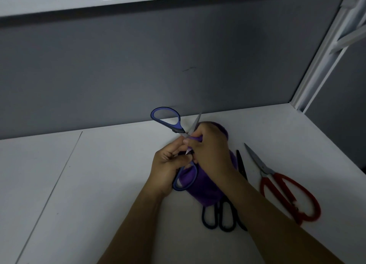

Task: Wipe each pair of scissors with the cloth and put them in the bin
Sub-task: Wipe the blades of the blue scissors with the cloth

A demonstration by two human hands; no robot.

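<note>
Held scissors (176,128) sit at frame centre over the worktop (99,174), the cloth (202,186) beneath them. Lower right, one pair (241,164) lies partly under the cloth, another pair (264,169) right of it.

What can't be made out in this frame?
The bin: nowhere in the head view.
The blue scissors: the pivot and most of one blade are hidden by the left hand, the right hand and the purple cloth.
The black scissors: mostly covered by the cloth and the right forearm; cannot tell whether there is one pair or two.
The red scissors: the handle loops are blurred.
</note>
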